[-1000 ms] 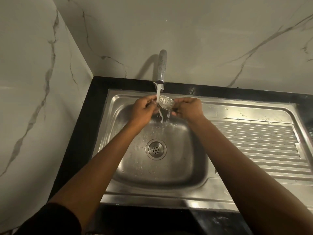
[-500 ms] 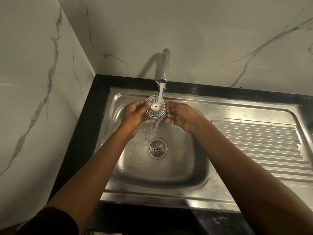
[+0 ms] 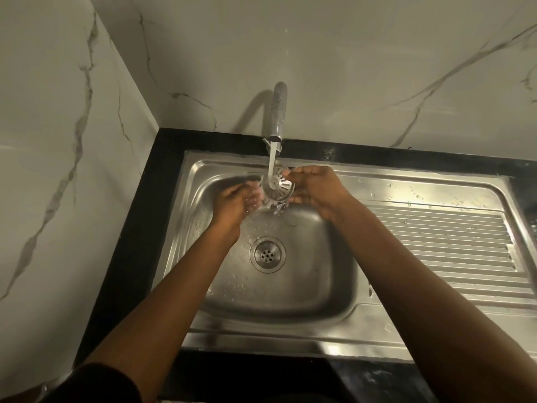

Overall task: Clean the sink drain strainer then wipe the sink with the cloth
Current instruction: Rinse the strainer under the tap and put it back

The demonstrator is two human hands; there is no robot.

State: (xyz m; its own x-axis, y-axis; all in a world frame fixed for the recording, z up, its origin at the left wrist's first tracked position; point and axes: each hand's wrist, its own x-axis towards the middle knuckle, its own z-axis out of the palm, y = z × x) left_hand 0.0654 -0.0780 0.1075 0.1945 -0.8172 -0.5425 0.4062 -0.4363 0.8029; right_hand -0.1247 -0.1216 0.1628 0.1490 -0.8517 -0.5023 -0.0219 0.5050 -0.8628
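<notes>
Right hand (image 3: 316,189) pinching round slotted metal strainer (image 3: 280,183) under faucet (image 3: 277,112) stream, left hand (image 3: 236,200) blurred, grip unclear, steel sink (image 3: 290,289)

Two hands (image 3: 241,199) (image 3: 316,187), one strainer (image 3: 280,184), one tap (image 3: 278,112).

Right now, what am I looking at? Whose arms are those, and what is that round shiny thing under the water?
The camera sits on a person's head and looks down, so the two arms are that person's own. They stand at a metal sink in a corner with marble-look walls. Water runs from the tap. The round shiny thing is the drain strainer, a little sieve that normally sits in the drain hole below. The right hand holds it under the water. The left hand is beside it, wet and blurred. No cloth shows.
</notes>
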